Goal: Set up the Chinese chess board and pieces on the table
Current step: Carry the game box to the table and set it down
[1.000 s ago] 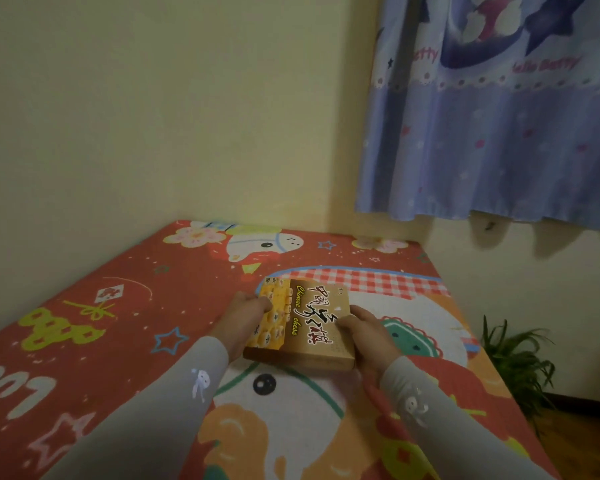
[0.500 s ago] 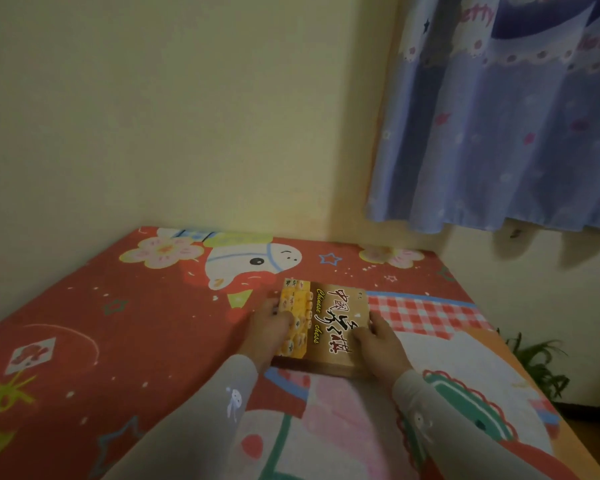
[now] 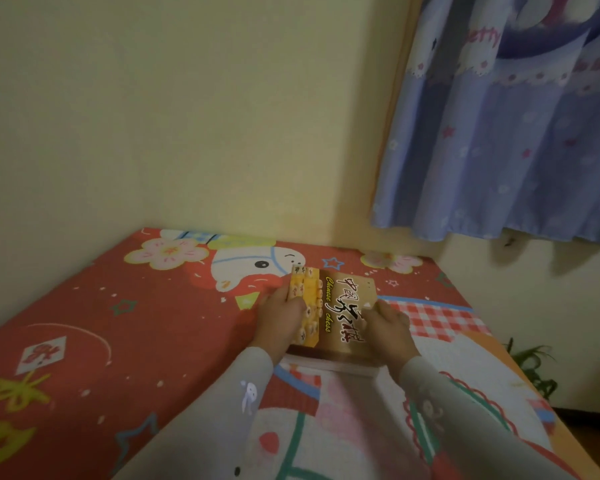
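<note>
Both hands, left (image 3: 282, 315) and right (image 3: 390, 329), grip the chess box (image 3: 340, 313) edges on the table (image 3: 118, 341), open cloth leftward.

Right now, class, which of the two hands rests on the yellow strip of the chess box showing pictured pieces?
The left hand, on the box's yellow side; the right hand covers the brown side by the Chinese title.

Dim room, pretty warm yellowish light. Plain cream walls (image 3: 187, 116) meet in a corner behind the bench (image 3: 118, 323), which is covered in a red cartoon-print cloth with flowers, stars and a checked patch. Off to the right hangs a blue-purple curtain (image 3: 499, 150) with little stars and lettering. Below it, down by the wooden floor (image 3: 589, 438), there's a green leafy plant (image 3: 534, 372).
</note>
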### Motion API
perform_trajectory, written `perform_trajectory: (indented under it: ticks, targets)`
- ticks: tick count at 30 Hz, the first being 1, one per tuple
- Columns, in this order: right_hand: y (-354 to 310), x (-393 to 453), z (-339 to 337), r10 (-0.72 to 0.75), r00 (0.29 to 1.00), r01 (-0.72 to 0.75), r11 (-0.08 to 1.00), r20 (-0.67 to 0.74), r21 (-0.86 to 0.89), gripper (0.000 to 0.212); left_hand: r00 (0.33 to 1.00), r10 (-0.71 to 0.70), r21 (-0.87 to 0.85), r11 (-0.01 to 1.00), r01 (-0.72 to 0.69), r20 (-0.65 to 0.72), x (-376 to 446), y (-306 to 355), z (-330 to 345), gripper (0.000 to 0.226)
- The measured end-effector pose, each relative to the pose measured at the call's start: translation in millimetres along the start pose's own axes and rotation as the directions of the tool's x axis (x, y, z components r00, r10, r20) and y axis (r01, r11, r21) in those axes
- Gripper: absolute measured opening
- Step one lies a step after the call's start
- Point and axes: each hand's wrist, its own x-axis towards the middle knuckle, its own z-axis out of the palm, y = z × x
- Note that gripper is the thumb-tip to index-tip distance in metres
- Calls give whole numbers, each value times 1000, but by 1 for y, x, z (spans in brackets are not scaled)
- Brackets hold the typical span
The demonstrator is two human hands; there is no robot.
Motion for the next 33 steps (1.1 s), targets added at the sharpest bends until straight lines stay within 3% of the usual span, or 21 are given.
perform_trajectory:
  ticks: [2,6,9,12,15,18,21,23,26,29,33]
  targets:
    - [-16,-7,0,1,999,6,992,-49,127,17,1000,20,1,1000,-20,-7,-4,8,-14,29]
    - [-40,-27,22,-6,1000,1,980,26,198,35,998,25,47,999,-22,-59,-15,8,-60,19]
    - [-52,-56,62,-90,986,66,983,138,169,27,991,-2,135,991,20,-131,-26,-5,-112,11]
    - [-63,-82,114,-152,955,130,986,256,102,19,978,1,253,966,52,-206,-34,-20,-170,24]
    - [-69,-95,157,-193,914,199,980,357,21,13,969,29,338,940,57,-245,-35,-31,-211,17]
    - [-80,-103,179,-205,890,223,975,407,2,44,954,71,486,870,84,-292,-26,-47,-237,24]
    - [-86,-104,180,-230,865,277,960,447,-41,51,953,67,695,700,166,-295,-15,-60,-252,43]
    - [-85,-103,172,-256,870,293,956,421,-25,45,950,112,795,580,177,-293,-7,-60,-250,45]
    - [-79,-99,145,-286,906,311,950,313,-32,33,932,245,866,486,120,-267,-1,-42,-223,37]
    - [-67,-83,109,-326,936,343,929,132,-136,24,948,299,835,544,-78,-106,0,-21,-170,33]
    - [-40,-51,60,-230,973,214,933,-22,-291,26,929,326,762,552,-337,175,5,-4,-98,28]
